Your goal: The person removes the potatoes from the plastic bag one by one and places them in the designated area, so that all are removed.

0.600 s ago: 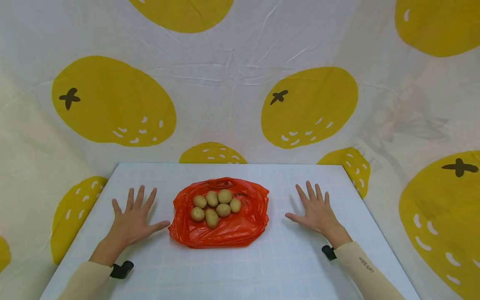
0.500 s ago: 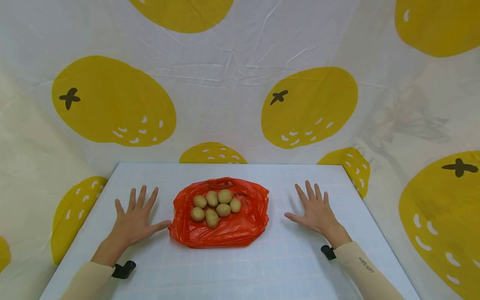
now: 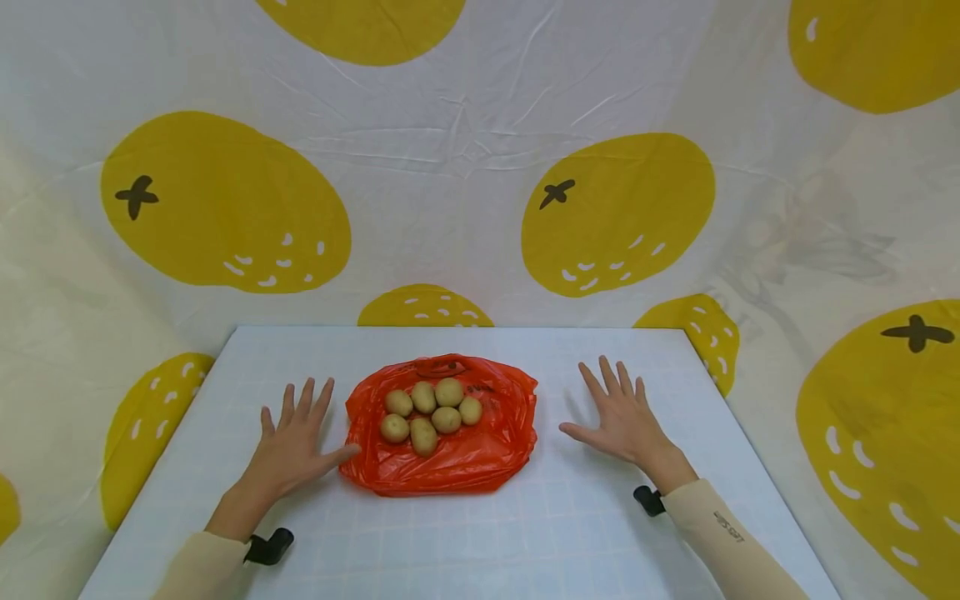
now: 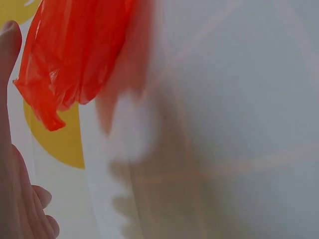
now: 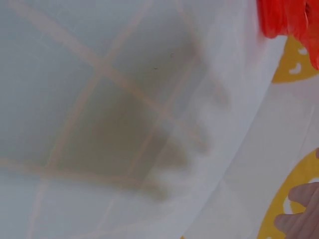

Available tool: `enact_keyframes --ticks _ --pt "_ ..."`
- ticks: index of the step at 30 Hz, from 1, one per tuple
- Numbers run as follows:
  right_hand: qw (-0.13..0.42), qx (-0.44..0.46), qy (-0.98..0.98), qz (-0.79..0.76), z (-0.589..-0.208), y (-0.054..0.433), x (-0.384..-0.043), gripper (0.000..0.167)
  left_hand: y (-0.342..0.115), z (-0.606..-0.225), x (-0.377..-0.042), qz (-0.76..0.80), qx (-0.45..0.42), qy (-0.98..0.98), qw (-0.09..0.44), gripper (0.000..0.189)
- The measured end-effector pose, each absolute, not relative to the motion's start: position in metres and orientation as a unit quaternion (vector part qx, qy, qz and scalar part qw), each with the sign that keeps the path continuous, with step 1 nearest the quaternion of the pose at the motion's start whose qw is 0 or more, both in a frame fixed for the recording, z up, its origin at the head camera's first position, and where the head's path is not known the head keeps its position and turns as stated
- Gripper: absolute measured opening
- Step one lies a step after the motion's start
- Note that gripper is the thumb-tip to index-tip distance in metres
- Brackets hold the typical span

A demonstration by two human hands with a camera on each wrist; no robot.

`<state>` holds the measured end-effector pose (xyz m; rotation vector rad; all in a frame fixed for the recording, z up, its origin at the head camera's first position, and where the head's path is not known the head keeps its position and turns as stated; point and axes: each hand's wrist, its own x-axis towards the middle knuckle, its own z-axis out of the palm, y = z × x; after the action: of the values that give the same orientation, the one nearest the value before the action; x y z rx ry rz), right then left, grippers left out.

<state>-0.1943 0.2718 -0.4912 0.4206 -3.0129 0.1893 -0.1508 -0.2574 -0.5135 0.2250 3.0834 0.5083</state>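
Note:
A red plastic bag (image 3: 480,467) lies spread on the table, with several small potatoes (image 3: 423,437) grouped on its left half. My left hand (image 3: 288,454) has its fingers spread, and its thumb tip overlaps the bag's left edge in the head view. To the right of the bag, apart from it, my right hand (image 3: 622,421) also has spread fingers and holds nothing. In the left wrist view the bag's crumpled edge (image 4: 75,55) hangs beside the thumb. Only a corner of the red bag (image 5: 284,17) shows in the right wrist view, with a hand shadow on the tabletop.
The pale checked table (image 3: 480,550) ends at a back edge against a white cloth (image 3: 465,208) printed with large yellow fruit. The same cloth covers both sides. A black wrist camera (image 3: 270,547) sits on the left wrist and another black camera (image 3: 648,501) on the right.
Both hands have moved inward toward the bag, the left one to the right and the right one slightly left and up. The bag and potatoes stay in place.

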Motion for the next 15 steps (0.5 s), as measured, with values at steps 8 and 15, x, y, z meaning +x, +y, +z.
enact_keyframes --ticks 8,15 --pt "0.038 0.147 -0.986 0.072 -0.481 0.26 -0.194 0.108 -0.245 -0.517 -0.15 0.173 0.078 0.982 0.002 0.119" --pt "0.034 0.152 -0.984 0.09 -0.478 0.247 -0.194 0.108 -0.235 -0.521 -0.152 0.193 0.078 0.978 0.006 0.118"
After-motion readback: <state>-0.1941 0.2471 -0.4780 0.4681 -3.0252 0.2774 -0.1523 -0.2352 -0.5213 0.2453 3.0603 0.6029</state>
